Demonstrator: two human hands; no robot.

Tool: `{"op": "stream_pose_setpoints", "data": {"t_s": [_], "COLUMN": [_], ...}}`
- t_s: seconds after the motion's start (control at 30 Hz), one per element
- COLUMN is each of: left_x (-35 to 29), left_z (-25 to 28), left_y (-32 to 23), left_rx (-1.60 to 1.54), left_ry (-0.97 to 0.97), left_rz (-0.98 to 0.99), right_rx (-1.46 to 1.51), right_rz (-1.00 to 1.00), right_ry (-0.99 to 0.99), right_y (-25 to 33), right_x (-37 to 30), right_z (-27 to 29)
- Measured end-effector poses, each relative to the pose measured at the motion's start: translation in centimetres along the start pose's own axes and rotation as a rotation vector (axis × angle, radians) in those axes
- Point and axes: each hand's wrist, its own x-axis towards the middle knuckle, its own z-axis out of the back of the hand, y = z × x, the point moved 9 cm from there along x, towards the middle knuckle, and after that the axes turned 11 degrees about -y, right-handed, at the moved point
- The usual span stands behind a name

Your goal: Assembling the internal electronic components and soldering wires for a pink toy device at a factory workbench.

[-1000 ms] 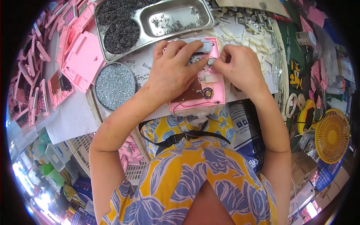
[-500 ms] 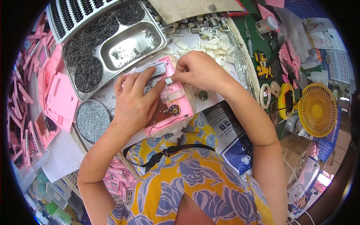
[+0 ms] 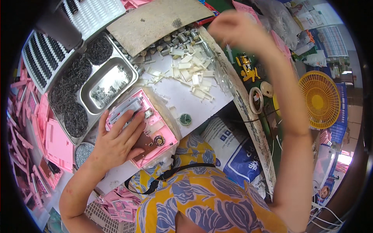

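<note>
A pink plastic housing (image 3: pixel 171 136) lies tilted on the worktop in front of me. Inside it are a grey elongated part (image 3: pixel 126 110), a small silvery motor-like piece (image 3: pixel 148 113), a round dark part (image 3: pixel 159 140) and a brown board (image 3: pixel 144 144). My left hand (image 3: pixel 118 136) rests on the housing with fingers spread across the grey part and its thumb over the board. Away from the housing, my right hand (image 3: pixel 237 31) is raised over the green surface at the far right. Motion smears its fingers, so I cannot see whether they hold anything.
A metal tray (image 3: pixel 134 75) holds black springs; a round dish (image 3: pixel 83 153) holds small silvery pieces. White plastic parts (image 3: pixel 194 70) lie behind the housing. A dark cylindrical tool (image 3: pixel 62 29) hangs at the upper left. Rightward are yellow clips (image 3: pixel 245 68), tape rolls (image 3: pixel 255 100) and a yellow fan (image 3: pixel 319 99).
My right hand has left the small silvery piece in the housing and swung up to the right. My left hand stays on the housing. The whole view has shifted and turned.
</note>
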Motion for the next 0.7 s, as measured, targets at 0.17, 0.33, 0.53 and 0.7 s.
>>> {"op": "stream_pose_setpoints", "data": {"t_s": [0.17, 0.33, 0.53, 0.7], "left_x": [-0.3, -1.1, -1.8, -0.3], "left_z": [-0.4, -0.6, 0.1, -2.2], "left_y": [0.6, 1.6, 1.0, 2.0], "left_rx": [0.007, -0.094, -0.150, -0.197], "left_ry": [0.039, 0.030, -0.049, -0.073], "left_rz": [-0.079, -0.057, -0.072, -0.088], "right_rx": [-0.974, -1.180, -1.347, -1.722], "right_rz": [-0.498, -0.386, -0.119, -0.002], "right_ry": [-0.059, 0.108, 0.002, -0.171], "right_y": [-26.4, -46.9, -51.9, -48.3], "right_x": [5.6, 2.2, 4.1, 0.4], "right_z": [24.1, 26.0, 25.2, 43.8]}}
